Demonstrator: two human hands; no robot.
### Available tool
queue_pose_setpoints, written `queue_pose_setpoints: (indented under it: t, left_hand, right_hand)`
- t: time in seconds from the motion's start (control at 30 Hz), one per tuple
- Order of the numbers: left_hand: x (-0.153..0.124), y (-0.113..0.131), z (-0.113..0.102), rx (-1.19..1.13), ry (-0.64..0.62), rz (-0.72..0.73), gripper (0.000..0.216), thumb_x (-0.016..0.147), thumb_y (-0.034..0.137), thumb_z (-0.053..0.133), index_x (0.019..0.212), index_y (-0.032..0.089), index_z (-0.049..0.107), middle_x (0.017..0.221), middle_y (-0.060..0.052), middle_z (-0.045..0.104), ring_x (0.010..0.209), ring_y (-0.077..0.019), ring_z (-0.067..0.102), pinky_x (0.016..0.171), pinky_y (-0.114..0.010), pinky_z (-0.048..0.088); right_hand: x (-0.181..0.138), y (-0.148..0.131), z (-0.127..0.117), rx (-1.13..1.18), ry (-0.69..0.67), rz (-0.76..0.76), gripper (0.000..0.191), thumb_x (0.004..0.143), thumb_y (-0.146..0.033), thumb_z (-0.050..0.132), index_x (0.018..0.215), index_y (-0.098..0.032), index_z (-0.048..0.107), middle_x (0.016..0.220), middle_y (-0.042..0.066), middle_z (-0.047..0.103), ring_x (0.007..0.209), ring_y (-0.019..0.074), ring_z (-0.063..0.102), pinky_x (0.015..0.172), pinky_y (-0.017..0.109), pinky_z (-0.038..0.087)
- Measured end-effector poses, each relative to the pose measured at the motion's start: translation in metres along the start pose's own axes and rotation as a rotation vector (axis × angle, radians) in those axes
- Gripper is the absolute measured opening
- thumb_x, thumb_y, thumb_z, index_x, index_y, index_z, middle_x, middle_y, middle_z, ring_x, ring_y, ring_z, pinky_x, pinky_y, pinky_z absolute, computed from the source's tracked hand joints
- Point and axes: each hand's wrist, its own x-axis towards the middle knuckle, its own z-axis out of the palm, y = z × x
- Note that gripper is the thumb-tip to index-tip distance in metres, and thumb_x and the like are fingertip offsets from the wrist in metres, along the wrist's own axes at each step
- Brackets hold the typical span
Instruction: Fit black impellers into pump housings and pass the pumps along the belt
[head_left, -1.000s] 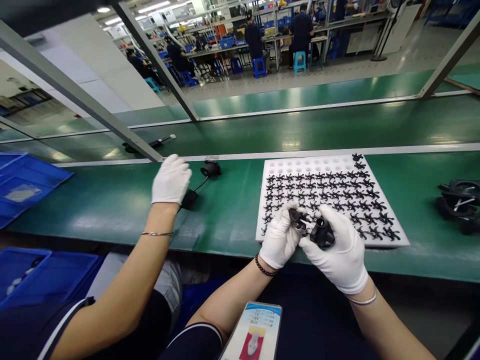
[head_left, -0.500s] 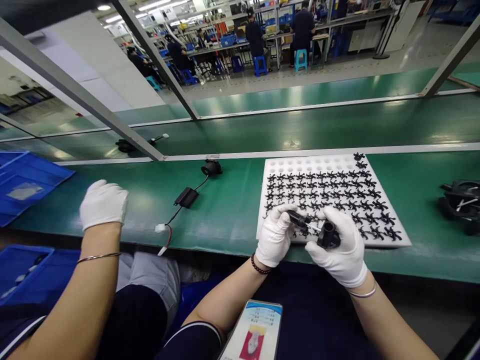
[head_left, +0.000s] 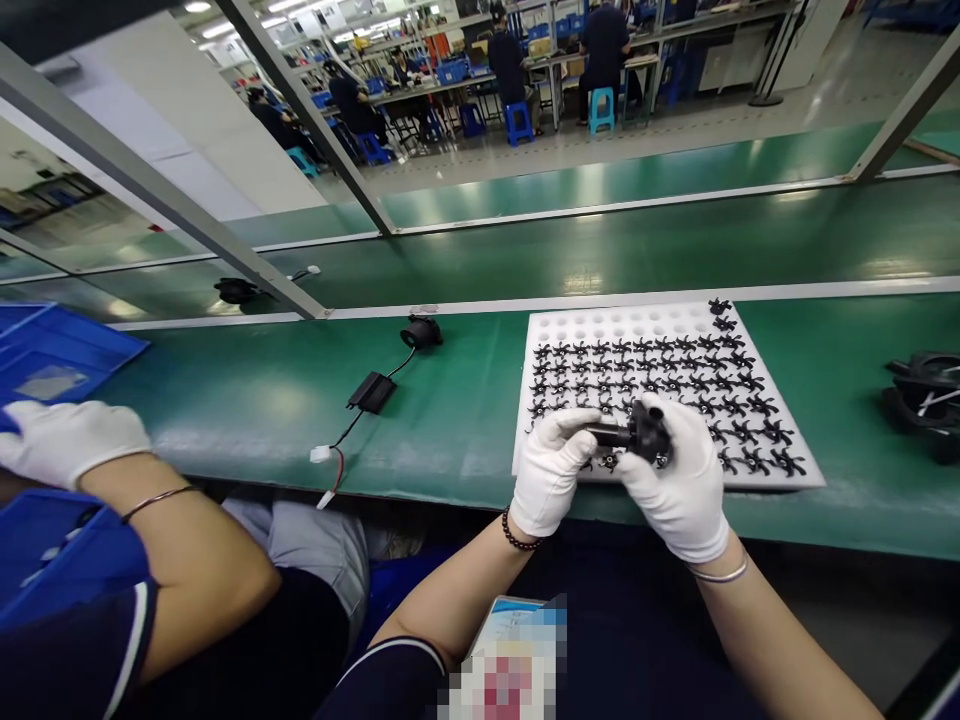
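The left hand (head_left: pixel 551 470) and right hand (head_left: pixel 679 485), in white cloth gloves, together pinch a black round plastic part (head_left: pixel 636 432) over the white dimpled tray (head_left: pixel 600 325).

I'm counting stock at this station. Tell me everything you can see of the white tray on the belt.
The white tray is a flat, foam-like rectangle with a grid of round wells. It lies on the green belt. The far row of wells is mostly empty; most others hold small black bladed pieces. The left hand and right hand, gloved, hold a small black part over its near edge, hiding some wells; whether they touch it cannot be told.
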Motion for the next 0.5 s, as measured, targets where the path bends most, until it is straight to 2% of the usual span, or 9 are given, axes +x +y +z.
queue_pose_setpoints:
  t: [0.07,0.13,0.2,0.23,0.3,0.37,0.4,0.47,0.5]
  left_hand:
    - [0.001,0.003,0.004,0.026,-0.009,0.030,0.035,0.075,0.041,0.081,0.101,0.019,0.074,0.098,-0.007,0.076,0.081,-0.0175,0.072,0.071,-0.026,0.059]
    - [0.002,0.006,0.007,0.074,-0.036,0.035,0.031,0.077,0.040,0.080,0.101,0.020,0.075,0.101,-0.007,0.076,0.086,-0.0190,0.072,0.075,-0.028,0.060]
    - [0.003,0.007,0.009,0.164,-0.025,0.063,0.030,0.079,0.041,0.078,0.101,0.021,0.075,0.102,-0.008,0.074,0.086,-0.0195,0.071,0.079,-0.032,0.060]
    - [0.003,0.007,0.009,0.229,-0.013,0.101,0.032,0.079,0.043,0.078,0.102,0.021,0.075,0.104,-0.008,0.073,0.091,-0.0209,0.071,0.085,-0.034,0.059]
    - [0.004,0.007,0.011,0.333,0.001,0.208,0.045,0.078,0.051,0.076,0.112,0.023,0.072,0.120,-0.010,0.068,0.112,-0.0263,0.065,0.104,-0.041,0.051]
    - [0.004,0.006,0.013,0.313,-0.031,0.259,0.066,0.080,0.065,0.066,0.133,0.026,0.060,0.139,-0.011,0.057,0.131,-0.0306,0.052,0.115,-0.046,0.039]
    - [0.003,0.006,0.014,0.260,-0.066,0.237,0.073,0.082,0.070,0.058,0.142,0.028,0.052,0.144,-0.011,0.053,0.135,-0.0313,0.049,0.117,-0.047,0.038]
    - [-0.002,0.006,0.016,0.127,-0.153,0.146,0.077,0.087,0.072,0.047,0.151,0.029,0.039,0.135,-0.012,0.061,0.128,-0.0299,0.055,0.113,-0.046,0.041]
    - [-0.007,0.006,0.016,0.074,-0.200,0.109,0.075,0.089,0.070,0.045,0.151,0.028,0.039,0.120,-0.011,0.069,0.120,-0.0285,0.061,0.111,-0.046,0.042]
  right_hand:
    - [0.000,0.002,0.002,0.114,-0.030,0.171,0.053,0.088,-0.046,0.067,0.134,-0.022,0.054,0.127,0.014,0.061,0.118,0.0292,0.060,0.102,0.048,0.050]
    - [-0.001,0.001,0.004,0.307,-0.064,0.329,0.054,0.090,-0.050,0.063,0.135,-0.023,0.052,0.129,0.012,0.060,0.113,0.0267,0.062,0.097,0.043,0.053]
    - [-0.002,-0.004,0.007,0.512,-0.062,0.496,0.055,0.089,-0.053,0.061,0.135,-0.024,0.052,0.121,0.010,0.063,0.091,0.0206,0.066,0.075,0.033,0.058]
    - [-0.002,-0.007,0.009,0.623,-0.048,0.589,0.054,0.090,-0.055,0.060,0.134,-0.025,0.053,0.110,0.009,0.066,0.076,0.0163,0.064,0.061,0.028,0.055]
    - [-0.002,-0.013,0.013,0.861,-0.009,0.764,0.050,0.092,-0.059,0.053,0.128,-0.023,0.055,0.088,0.004,0.066,0.053,0.0102,0.053,0.044,0.022,0.042]
    - [0.000,-0.017,0.017,1.054,0.027,0.877,0.050,0.093,-0.061,0.049,0.121,-0.021,0.058,0.078,0.003,0.064,0.046,0.0083,0.048,0.039,0.020,0.036]
    - [0.002,-0.018,0.018,1.123,0.033,0.911,0.049,0.092,-0.060,0.049,0.118,-0.020,0.060,0.078,0.003,0.064,0.045,0.0078,0.047,0.039,0.020,0.034]
    - [0.009,-0.018,0.017,1.207,0.053,0.956,0.046,0.091,-0.060,0.050,0.110,-0.019,0.061,0.076,0.003,0.063,0.041,0.0072,0.044,0.036,0.020,0.031]
    - [0.015,-0.016,0.015,1.241,0.082,0.977,0.044,0.091,-0.059,0.050,0.107,-0.020,0.061,0.075,0.002,0.063,0.040,0.0071,0.044,0.036,0.019,0.030]
